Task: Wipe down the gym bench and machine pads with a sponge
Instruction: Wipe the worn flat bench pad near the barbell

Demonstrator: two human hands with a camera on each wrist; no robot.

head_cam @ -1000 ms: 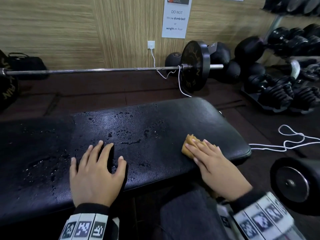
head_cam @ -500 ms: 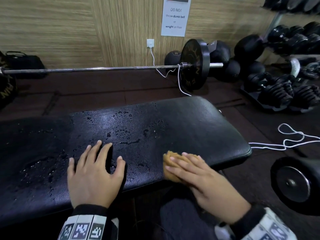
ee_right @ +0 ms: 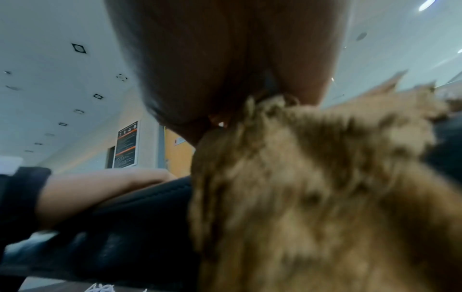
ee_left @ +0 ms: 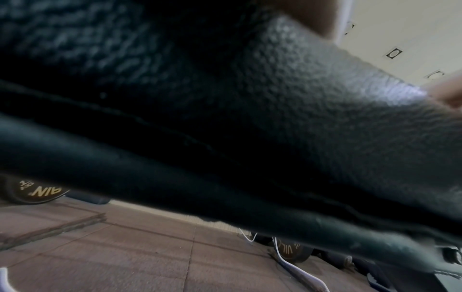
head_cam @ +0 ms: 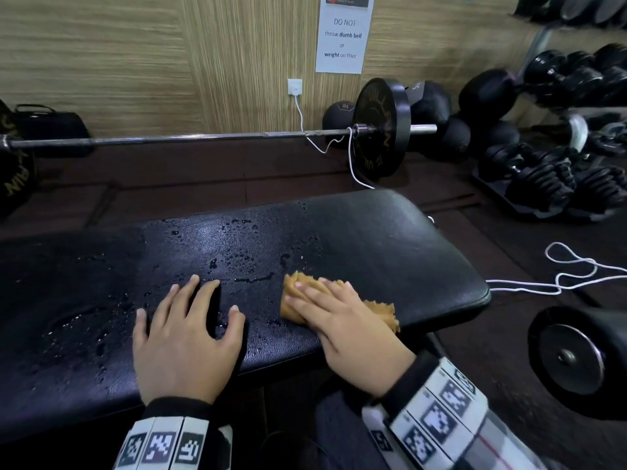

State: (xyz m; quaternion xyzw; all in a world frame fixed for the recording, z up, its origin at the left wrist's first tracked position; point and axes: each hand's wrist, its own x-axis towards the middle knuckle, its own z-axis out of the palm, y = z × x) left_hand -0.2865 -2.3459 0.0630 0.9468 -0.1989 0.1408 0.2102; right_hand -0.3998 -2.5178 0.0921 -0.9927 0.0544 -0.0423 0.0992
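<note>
Two hands work the wet black padded bench [head_cam: 390,245]: right hand [head_cam: 342,320] presses flat fingers on the soft, light, crumpled tan sponge [head_cam: 380,308] near its front edge; left hand [head_cam: 183,337] rests splayed beside it.

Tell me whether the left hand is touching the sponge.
Apart. The head view shows the left hand flat on the wet bench, with a strip of bare pad between its thumb and the sponge under the right hand.

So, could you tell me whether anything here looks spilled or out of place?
Water droplets bead across the bench pad between the left hand and the sponge under the right hand. A white cord lies looped loose on the floor, a possible trip hazard.
</note>
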